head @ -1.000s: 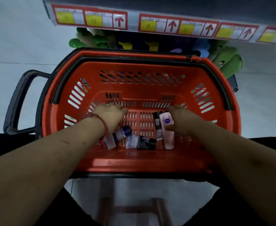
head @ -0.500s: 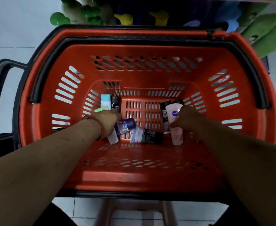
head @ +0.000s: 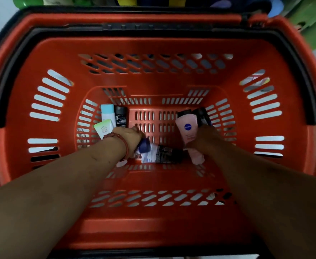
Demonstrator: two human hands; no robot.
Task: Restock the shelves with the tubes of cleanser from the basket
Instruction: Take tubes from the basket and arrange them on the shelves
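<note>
While both forearms reach down from the near edge, the orange basket (head: 172, 45) fills almost the whole view, its slotted walls sloping to a small perforated floor and a black handle (head: 153, 29) folded along the far rim. Green bottles (head: 312, 21) show beyond its far right corner. All the tubes lie on the basket floor, clustered around the two hands. The left hand (head: 129, 137), with a red bracelet (head: 122, 142) at the wrist, is curled knuckles-up over the blue-capped end of a white tube (head: 144, 146); its fingers are folded beneath the palm, so I cannot tell whether they are clamped on that tube or only resting against it. Just beyond that hand, at the far left of the floor, sit a pale green tube (head: 104, 128), a light blue and white tube (head: 107, 113) and a black tube (head: 120, 116), side by side and touching. Between the two hands a white and black tube (head: 160, 156) lies crosswise. The right hand (head: 207, 139) is closed around the pink tube (head: 188, 131), which shows a round blue logo and points away from the person, its lower end sticking out below the hand. Behind the pink tube, a dark tube (head: 202, 115) leans toward the far right corner of the floor.
</note>
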